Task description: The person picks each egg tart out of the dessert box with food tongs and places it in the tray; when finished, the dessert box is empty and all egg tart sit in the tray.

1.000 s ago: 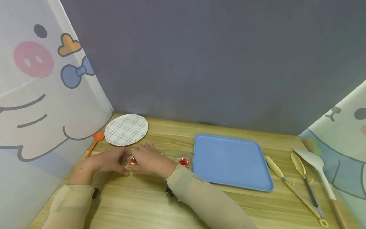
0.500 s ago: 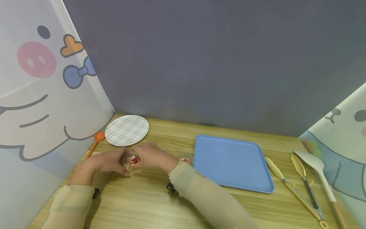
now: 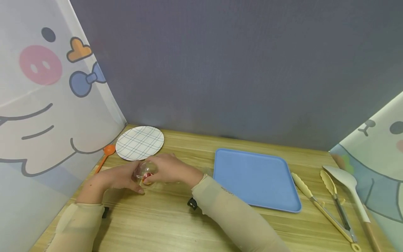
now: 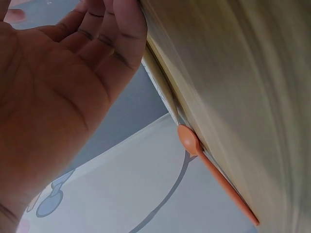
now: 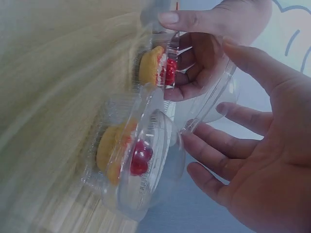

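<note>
My left hand [image 3: 121,176] holds a clear plastic pastry box, its thumb on one side and its fingers on the other. In that box sits a small tart [image 5: 151,65] with a red fruit top. My right hand [image 5: 277,131] pinches the rim of the clear domed lid [image 5: 209,99] between thumb and fingertips; the lid stands tilted open above the tart. A second clear box [image 5: 116,109], with a similar tart [image 5: 109,150] under its dome, rests beside it. My right forearm mostly hides that second box in the head view. Only the left palm and fingers show in the left wrist view.
A checked white plate [image 3: 140,142] lies behind my hands, with an orange spoon [image 3: 104,157] at its left. To the right is a blue tray [image 3: 255,178]. Two pairs of tongs [image 3: 330,211] and a white turner [image 3: 354,189] lie further right. Cloth walls enclose the table.
My right hand has shifted slightly up and right, and the lid has lifted away from the tart's box. The left hand stays put. My right arm now covers the second tart.
</note>
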Demonstrator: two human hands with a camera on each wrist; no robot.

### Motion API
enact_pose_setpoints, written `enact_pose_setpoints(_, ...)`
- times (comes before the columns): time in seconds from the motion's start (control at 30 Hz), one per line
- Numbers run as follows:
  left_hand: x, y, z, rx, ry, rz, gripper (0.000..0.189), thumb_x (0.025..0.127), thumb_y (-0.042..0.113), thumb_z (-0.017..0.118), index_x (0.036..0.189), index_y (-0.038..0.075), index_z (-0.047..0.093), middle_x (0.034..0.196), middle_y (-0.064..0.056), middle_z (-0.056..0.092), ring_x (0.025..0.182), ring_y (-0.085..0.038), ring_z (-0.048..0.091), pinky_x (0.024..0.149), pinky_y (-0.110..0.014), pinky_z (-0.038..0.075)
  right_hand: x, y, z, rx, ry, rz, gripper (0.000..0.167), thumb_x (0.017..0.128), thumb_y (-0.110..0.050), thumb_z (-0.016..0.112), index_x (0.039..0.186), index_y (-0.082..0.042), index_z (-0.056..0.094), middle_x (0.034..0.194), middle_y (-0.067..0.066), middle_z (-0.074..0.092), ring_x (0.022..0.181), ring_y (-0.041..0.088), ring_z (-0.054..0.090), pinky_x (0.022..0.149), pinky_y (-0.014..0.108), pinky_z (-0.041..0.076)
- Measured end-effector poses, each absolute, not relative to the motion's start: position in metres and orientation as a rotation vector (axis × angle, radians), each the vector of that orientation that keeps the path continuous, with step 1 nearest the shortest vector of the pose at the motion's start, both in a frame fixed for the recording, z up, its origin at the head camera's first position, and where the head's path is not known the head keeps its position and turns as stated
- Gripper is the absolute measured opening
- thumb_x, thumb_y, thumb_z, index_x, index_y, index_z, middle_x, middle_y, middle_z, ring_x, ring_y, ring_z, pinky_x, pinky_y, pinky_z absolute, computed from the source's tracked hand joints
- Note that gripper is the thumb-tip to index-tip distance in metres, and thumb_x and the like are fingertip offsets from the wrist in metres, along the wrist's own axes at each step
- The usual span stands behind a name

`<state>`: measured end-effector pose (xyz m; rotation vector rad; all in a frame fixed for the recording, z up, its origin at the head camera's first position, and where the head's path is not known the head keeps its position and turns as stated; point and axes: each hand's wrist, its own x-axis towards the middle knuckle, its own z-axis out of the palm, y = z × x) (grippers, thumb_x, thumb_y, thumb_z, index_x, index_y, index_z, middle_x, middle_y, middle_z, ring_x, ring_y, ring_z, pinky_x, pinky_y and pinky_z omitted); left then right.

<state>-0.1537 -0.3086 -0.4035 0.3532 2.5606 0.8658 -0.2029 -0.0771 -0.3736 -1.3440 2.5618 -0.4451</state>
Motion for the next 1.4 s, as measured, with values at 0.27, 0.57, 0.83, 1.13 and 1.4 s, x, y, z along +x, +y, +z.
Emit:
enact_pose_setpoints(0.27,-0.154,-0.308,-0.4,0.35,2.551,0.883,0.087,0.077,0.035,0.096,0.14,0.002,0.046,0.131,-0.014,0.061,0.111,-0.024,0.061,0.09,-0.038,0.054,-0.199,-0.063,-0.371,-1.359,2.422,-0.675,0.065,0.096,-0.052,0.077,0.151,-0.022,0.058,0.153,-0.003,0.063,0.14,0.013,0.06,0.116,0.029,0.048)
enact_pose_setpoints(0.57,-0.156,-0.31,-0.4,0.352,2.549,0.869,0.086,0.079,0.033,0.094,0.143,0.002,0.046,0.125,-0.013,0.063,0.109,-0.022,0.061,0.091,-0.037,0.053,-0.18,-0.047,-0.371,-1.183,2.124,-0.953,0.065,0.101,-0.052,0.071,0.155,-0.021,0.053,0.14,-0.003,0.069,0.112,0.003,0.071,0.09,0.018,0.058)
enact_pose_setpoints(0.83,-0.156,-0.311,-0.401,0.392,2.567,0.865,0.087,0.079,0.031,0.095,0.142,-0.003,0.046,0.109,-0.01,0.06,0.093,-0.02,0.055,0.075,-0.025,0.049,-0.166,-0.043,-0.387,-0.904,1.766,-1.083,0.044,0.106,-0.037,0.066,0.144,-0.015,0.059,0.114,0.003,0.076,0.085,0.02,0.079,0.076,0.037,0.068)
enact_pose_setpoints(1.13,-0.155,-0.311,-0.4,0.371,2.575,0.849,0.087,0.078,0.032,0.096,0.142,0.0,0.046,0.111,-0.01,0.06,0.095,-0.021,0.057,0.077,-0.026,0.048,-0.162,-0.042,-0.408,-0.705,1.485,-1.066,0.029,0.112,-0.03,0.055,0.135,-0.012,0.06,0.109,0.006,0.075,0.085,0.026,0.078,0.077,0.042,0.068)
enact_pose_setpoints(1.4,-0.155,-0.312,-0.401,0.369,2.569,0.855,0.086,0.078,0.031,0.096,0.142,0.0,0.046,0.111,-0.01,0.06,0.094,-0.019,0.057,0.077,-0.025,0.049,-0.165,-0.04,-0.416,-0.674,1.429,-1.071,0.026,0.112,-0.027,0.055,0.133,-0.011,0.059,0.109,0.004,0.072,0.083,0.022,0.077,0.077,0.041,0.068)
